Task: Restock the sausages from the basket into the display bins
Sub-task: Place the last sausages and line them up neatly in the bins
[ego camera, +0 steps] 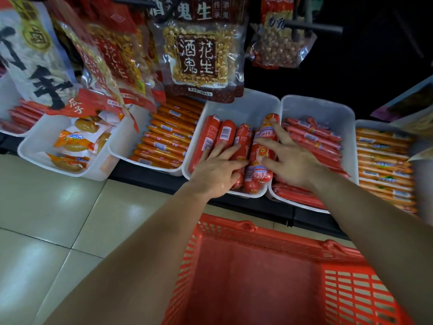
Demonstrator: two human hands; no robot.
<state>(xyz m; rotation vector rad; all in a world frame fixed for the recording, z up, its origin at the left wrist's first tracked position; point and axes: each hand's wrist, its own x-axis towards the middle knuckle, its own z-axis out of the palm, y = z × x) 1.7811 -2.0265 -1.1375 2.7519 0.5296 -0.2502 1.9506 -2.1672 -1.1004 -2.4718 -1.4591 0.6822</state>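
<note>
Pressing both palms flat on fat red sausages (243,146) in the middle white bin (246,106), our left hand (216,171) and right hand (290,160) have fingers splayed open, gripping nothing. Barcode labels show on the sausages, their brand print too blurred to read; the peanut bag (199,55) hanging above reads 酒鬼花生. Our red basket (257,277) sits below on the floor, no sausages visible inside.

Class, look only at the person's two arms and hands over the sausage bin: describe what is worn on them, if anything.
Nothing is worn. The left hand and right hand are bare: no gloves, rings, watch or bracelets show. Both forearms are uncovered as far as the picture's lower edge, so no sleeve is visible.
</note>
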